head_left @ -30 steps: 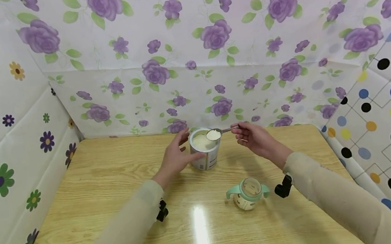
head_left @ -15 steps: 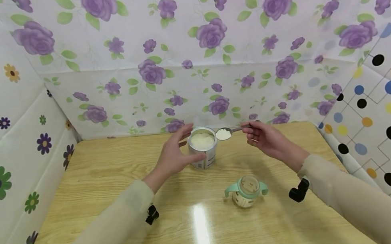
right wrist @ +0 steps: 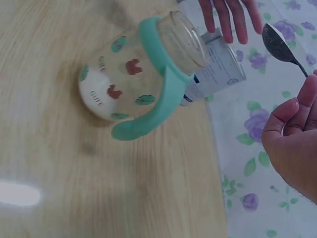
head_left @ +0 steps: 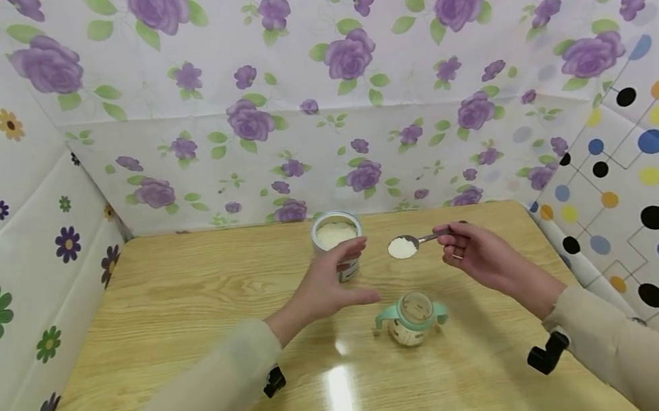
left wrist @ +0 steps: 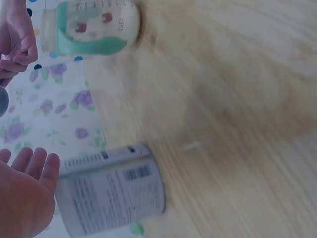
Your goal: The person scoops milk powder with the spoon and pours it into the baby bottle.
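My right hand [head_left: 484, 257] pinches the handle of a metal spoon [head_left: 410, 245], its bowl heaped with white powder, above the table. In the right wrist view the underside of the spoon [right wrist: 278, 43] shows. My left hand [head_left: 325, 286] holds nothing; its fingers are spread between the can and the bottle. Behind it stands an open can [head_left: 335, 222] of pale powder, partly covered by the hand; its printed side shows in the left wrist view. Nearer to me is a baby bottle [head_left: 409, 325] with mint-green handles and an uncovered mouth. White powder lies at the bottle's [right wrist: 101, 94] base.
The wooden table [head_left: 194, 302] ends at a flowered cloth wall [head_left: 290, 128]. A cloth with colored dots [head_left: 638, 184] hangs on the right, and one with daisies [head_left: 1, 270] on the left. A light reflection crosses the table's front.
The right hand has carried the loaded spoon from over the can toward the right and nearer to me. The left hand has left the can's side and moved toward the bottle.
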`<move>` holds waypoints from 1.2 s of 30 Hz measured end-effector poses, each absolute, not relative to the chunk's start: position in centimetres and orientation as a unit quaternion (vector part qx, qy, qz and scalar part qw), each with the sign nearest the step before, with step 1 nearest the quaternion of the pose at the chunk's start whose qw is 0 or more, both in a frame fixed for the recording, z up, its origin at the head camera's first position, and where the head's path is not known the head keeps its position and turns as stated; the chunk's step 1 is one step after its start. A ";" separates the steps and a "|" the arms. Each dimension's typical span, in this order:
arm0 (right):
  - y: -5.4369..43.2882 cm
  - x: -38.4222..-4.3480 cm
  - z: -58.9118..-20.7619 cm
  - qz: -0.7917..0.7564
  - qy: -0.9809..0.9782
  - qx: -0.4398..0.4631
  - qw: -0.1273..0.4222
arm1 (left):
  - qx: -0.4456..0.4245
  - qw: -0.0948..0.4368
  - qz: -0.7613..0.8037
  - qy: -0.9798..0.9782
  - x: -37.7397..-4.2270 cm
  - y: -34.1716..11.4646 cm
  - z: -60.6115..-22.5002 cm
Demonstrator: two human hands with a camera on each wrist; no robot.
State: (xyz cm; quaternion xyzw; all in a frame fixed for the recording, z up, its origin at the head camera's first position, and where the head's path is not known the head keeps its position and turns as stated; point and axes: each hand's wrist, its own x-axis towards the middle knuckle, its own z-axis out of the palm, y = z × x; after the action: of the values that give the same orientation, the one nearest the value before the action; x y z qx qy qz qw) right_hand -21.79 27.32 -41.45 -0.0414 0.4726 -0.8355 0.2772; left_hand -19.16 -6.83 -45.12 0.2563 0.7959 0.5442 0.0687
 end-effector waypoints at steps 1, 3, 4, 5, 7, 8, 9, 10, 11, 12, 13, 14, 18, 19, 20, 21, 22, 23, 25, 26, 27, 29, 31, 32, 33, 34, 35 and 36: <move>27.6 -21.5 -41.6 -0.836 0.470 -0.042 0.280 | 0.257 0.076 0.547 0.793 -19.0 -6.5 -45.4; 28.1 -21.0 -41.8 -0.835 0.470 -0.048 0.283 | 0.261 0.089 0.551 0.788 -18.7 -5.9 -45.9; 28.3 -20.8 -42.0 -0.834 0.470 -0.051 0.284 | 0.262 0.096 0.550 0.787 -18.6 -5.6 -46.1; 28.5 -20.6 -42.1 -0.834 0.471 -0.054 0.284 | 0.262 0.103 0.548 0.787 -18.5 -5.3 -46.4; 28.8 -20.3 -42.4 -0.830 0.477 -0.060 0.284 | 0.264 0.113 0.543 0.789 -18.4 -4.7 -46.9; 28.9 -20.1 -42.5 -0.827 0.481 -0.061 0.285 | 0.266 0.120 0.540 0.790 -18.3 -4.5 -47.1; 29.0 -20.0 -42.6 -0.825 0.484 -0.063 0.285 | 0.265 0.126 0.535 0.792 -18.2 -4.2 -47.3; 29.0 -19.8 -42.7 -0.822 0.488 -0.063 0.285 | 0.266 0.130 0.534 0.792 -18.1 -3.9 -47.5; 29.1 -19.7 -42.8 -0.820 0.491 -0.064 0.286 | 0.268 0.134 0.532 0.792 -18.0 -3.7 -47.8; 29.1 -19.5 -42.9 -0.819 0.492 -0.064 0.287 | 0.269 0.137 0.531 0.792 -17.9 -3.4 -48.0; 29.1 -19.4 -43.0 -0.818 0.493 -0.065 0.289 | 0.271 0.140 0.529 0.792 -17.8 -3.2 -48.3; 29.1 -19.2 -43.1 -0.817 0.494 -0.067 0.290 | 0.272 0.143 0.527 0.792 -17.6 -2.9 -48.5; 29.3 -18.5 -43.5 -0.814 0.497 -0.068 0.292 | 0.274 0.146 0.526 0.792 -17.2 -2.1 -49.4; 29.3 -18.4 -43.6 -0.813 0.499 -0.070 0.292 | 0.274 0.146 0.527 0.791 -17.1 -2.0 -49.6; 29.4 -18.2 -43.8 -0.812 0.500 -0.070 0.292 | 0.274 0.145 0.528 0.791 -17.0 -1.8 -49.8; 29.5 -18.1 -43.9 -0.812 0.501 -0.070 0.292 | 0.275 0.144 0.530 0.789 -17.0 -1.7 -50.0; 29.6 -18.0 -44.0 -0.811 0.503 -0.070 0.292 | 0.275 0.142 0.531 0.789 -16.9 -1.5 -50.2; 29.6 -17.9 -44.1 -0.810 0.504 -0.070 0.292 | 0.275 0.141 0.534 0.787 -16.9 -1.4 -50.4; 29.7 -17.8 -44.3 -0.809 0.506 -0.071 0.291 | 0.273 0.139 0.543 0.782 -16.8 -1.2 -50.8; 29.8 -17.7 -44.4 -0.807 0.509 -0.070 0.290 | 0.271 0.138 0.548 0.779 -16.7 -1.1 -50.9; 29.8 -17.6 -44.5 -0.805 0.513 -0.070 0.289 | 0.269 0.138 0.554 0.775 -16.7 -0.9 -51.1; 29.9 -17.4 -44.6 -0.802 0.519 -0.071 0.287 | 0.264 0.140 0.568 0.767 -16.6 -0.7 -51.4; 30.0 -17.2 -44.7 -0.798 0.525 -0.073 0.286 | 0.259 0.143 0.575 0.762 -16.4 -0.6 -51.6; 30.1 -17.1 -44.8 -0.797 0.527 -0.074 0.286 | 0.257 0.145 0.578 0.761 -16.3 -0.5 -51.8; 30.1 -17.1 -44.9 -0.797 0.526 -0.075 0.287 | 0.255 0.145 0.579 0.761 -16.2 -0.4 -51.9; 30.2 -17.0 -44.9 -0.796 0.527 -0.077 0.287 | 0.253 0.143 0.580 0.761 -16.1 -0.4 -52.0; 30.2 -16.9 -45.0 -0.796 0.527 -0.078 0.288 | 0.249 0.141 0.580 0.763 -16.0 -0.3 -52.1; 30.3 -16.8 -45.1 -0.795 0.528 -0.080 0.287 | 0.246 0.140 0.579 0.764 -15.9 -0.3 -52.2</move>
State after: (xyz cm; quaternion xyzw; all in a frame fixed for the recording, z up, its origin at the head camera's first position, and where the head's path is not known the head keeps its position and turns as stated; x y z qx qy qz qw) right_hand -16.85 30.29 -45.08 -0.0804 0.5279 -0.7952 0.2872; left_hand -15.94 -0.27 -52.20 0.2460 0.7643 0.5794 0.1403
